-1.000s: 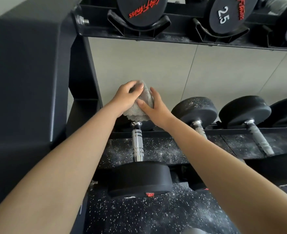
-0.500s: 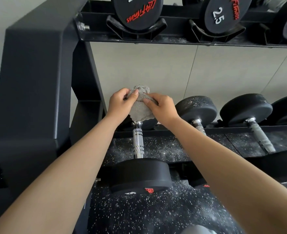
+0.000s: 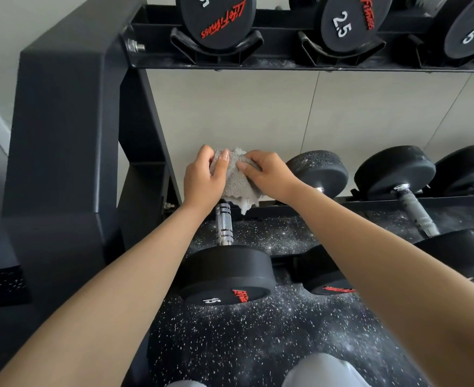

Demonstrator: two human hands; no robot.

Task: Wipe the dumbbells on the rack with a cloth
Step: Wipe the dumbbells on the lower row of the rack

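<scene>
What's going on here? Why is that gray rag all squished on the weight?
A person is cleaning dumbbells on a black rack. The left hand and the right hand both grip a bunched gray cloth, held over the far end of the leftmost dumbbell on the lower shelf, the one marked 15. Its shiny handle and near end are uncovered. The neighbouring dumbbell to the right looks speckled with pale dust.

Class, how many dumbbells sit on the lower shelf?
4 black rubber-headed dumbbells: one under the grey cloth, three to its right, the last cropped; more may lie beyond.
</scene>
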